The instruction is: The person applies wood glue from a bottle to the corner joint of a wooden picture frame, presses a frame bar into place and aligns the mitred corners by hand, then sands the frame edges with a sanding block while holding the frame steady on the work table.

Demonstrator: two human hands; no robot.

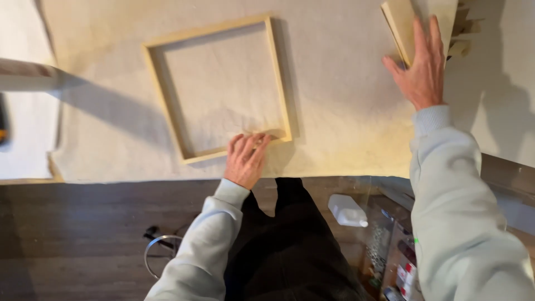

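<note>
Far left, a pale post [25, 75] crosses the edge of the cream cloth [345, 111] over my table. On the cloth lies a square wooden frame [167, 103], lying flat. My left hand [245, 159] rests flat on its near rail, fingers loose and open, gripping nothing. Below the table edge sits a white plastic bottle [346, 210]. Far right, my right hand [421, 69] lies open, fingers spread, on a stack of wooden boards [400, 25].

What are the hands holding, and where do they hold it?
Neither hand truly grips anything. The left hand presses on the near rail of the square wooden frame, by its corner. The right hand lies flat on a wooden board at the table's far edge.
</note>
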